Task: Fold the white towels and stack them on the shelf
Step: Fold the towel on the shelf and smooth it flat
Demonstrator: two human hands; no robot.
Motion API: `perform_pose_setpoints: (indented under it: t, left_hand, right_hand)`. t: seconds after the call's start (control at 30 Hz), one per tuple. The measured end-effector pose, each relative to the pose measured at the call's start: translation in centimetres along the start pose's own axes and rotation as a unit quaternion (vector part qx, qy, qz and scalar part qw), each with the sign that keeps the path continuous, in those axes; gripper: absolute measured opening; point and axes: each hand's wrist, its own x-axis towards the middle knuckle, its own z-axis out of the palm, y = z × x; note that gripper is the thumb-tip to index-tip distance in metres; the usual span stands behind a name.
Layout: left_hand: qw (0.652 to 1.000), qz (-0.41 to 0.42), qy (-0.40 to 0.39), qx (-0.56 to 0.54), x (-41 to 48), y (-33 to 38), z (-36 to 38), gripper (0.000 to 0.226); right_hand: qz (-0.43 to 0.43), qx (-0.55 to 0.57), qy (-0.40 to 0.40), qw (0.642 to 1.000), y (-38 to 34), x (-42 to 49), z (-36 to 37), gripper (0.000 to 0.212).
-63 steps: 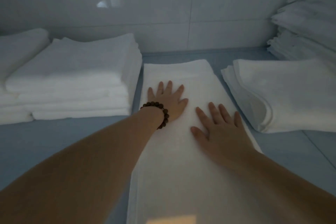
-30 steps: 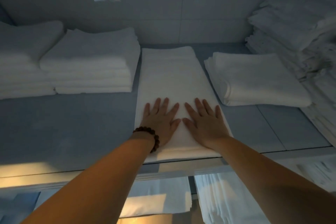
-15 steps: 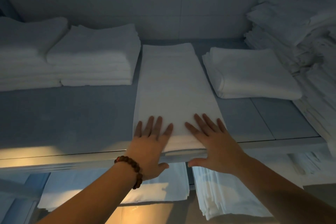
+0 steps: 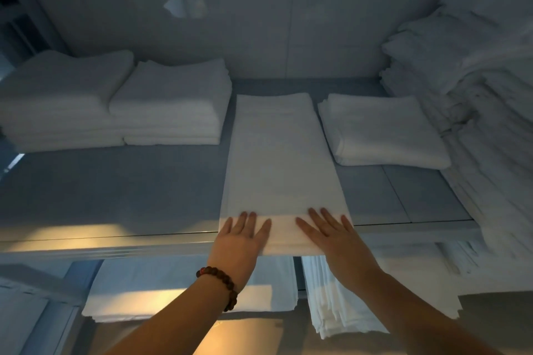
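Observation:
A long white towel, folded into a narrow strip, lies lengthwise on the grey shelf, its near end at the shelf's front edge. My left hand, with a bead bracelet on the wrist, rests flat on the towel's near left corner, fingers straight. My right hand lies flat on the near right corner, fingers spread. Neither hand grips the cloth.
Two stacks of folded white towels stand at the back left, one folded pile at the right, and a tall heap of towels at the far right. More folded linen sits on the shelf below.
Both hands have slid back along the towel from its middle to its near end at the shelf edge. The view has pulled back, showing the lower shelf.

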Motion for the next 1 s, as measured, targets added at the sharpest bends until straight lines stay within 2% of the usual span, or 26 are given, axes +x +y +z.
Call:
perform_pose_setpoints:
  t: [0.1, 0.27, 0.33, 0.47, 0.53, 0.63, 0.73, 0.83, 0.9, 1.0]
  left_hand:
    - [1.000, 0.020, -0.020, 0.008, -1.3, -0.1, -1.6, 0.070]
    - [0.998, 0.027, 0.039, -0.040, -4.3, -0.3, -4.4, 0.060]
    - [0.992, 0.016, 0.085, -0.095, -5.5, -0.4, -5.0, 0.060]
    - [0.958, 0.020, 0.163, -0.236, -7.6, -0.8, -6.5, 0.035]
    - [0.942, 0.027, 0.184, -0.280, -8.4, -1.1, -7.3, 0.026]
    - [0.916, 0.005, 0.203, -0.347, -9.1, -1.4, -8.4, 0.022]
    - [0.883, -0.025, 0.193, -0.427, -10.2, -1.4, -9.2, 0.031]
    - [0.856, -0.043, 0.211, -0.469, -11.6, -0.7, -9.7, 0.035]
    - [0.853, -0.057, 0.244, -0.458, -12.5, 0.1, -10.0, 0.037]
    - [0.865, -0.055, 0.276, -0.416, -13.7, 1.3, -10.0, 0.035]
  right_hand:
    - [0.006, 0.002, 0.009, 1.000, -0.3, -1.8, -1.2, 0.085]
    - [0.055, 0.013, 0.173, 0.983, -2.3, -5.6, -3.8, 0.071]
    - [0.095, 0.030, 0.188, 0.977, -3.2, -6.8, -4.7, 0.064]
    - [0.193, 0.144, 0.151, 0.959, -3.4, -8.0, -6.4, 0.032]
    - [0.209, 0.173, 0.181, 0.945, -3.0, -8.9, -7.0, 0.023]
    - [0.192, 0.193, 0.229, 0.934, -2.4, -9.9, -7.9, 0.022]
    - [0.166, 0.217, 0.259, 0.926, -1.8, -10.9, -8.8, 0.027]
    - [0.158, 0.247, 0.284, 0.913, -1.6, -12.0, -9.4, 0.024]
    - [0.163, 0.265, 0.301, 0.901, -1.6, -12.8, -9.5, 0.017]
    - [0.170, 0.276, 0.308, 0.894, -1.4, -14.1, -9.7, 0.017]
